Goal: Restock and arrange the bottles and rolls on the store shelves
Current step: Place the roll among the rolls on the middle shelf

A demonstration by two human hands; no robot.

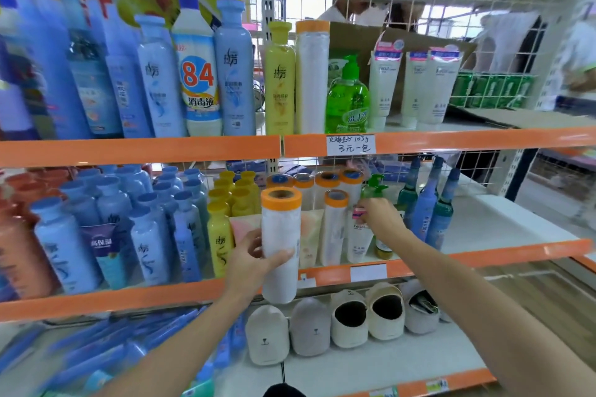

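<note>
My left hand [250,259] grips a tall white roll with an orange top [280,245], held upright in front of the middle shelf's orange edge [135,296]. My right hand [380,217] pinches the pink-capped top of a white facial tube [358,240] standing on that shelf. Behind them stand several more orange-topped rolls [335,226], yellow bottles [220,237] to the left and blue bottles [67,245] further left. A green pump bottle [374,187] is partly hidden by my right hand.
The upper shelf [451,138] holds blue bottles, a yellow bottle [280,80], one roll [312,77], a green pump bottle [347,100] and white tubes [385,84]. Slippers [350,321] line the bottom shelf. Dark blue-green bottles [429,203] stand right of my hand; bare shelf lies beyond.
</note>
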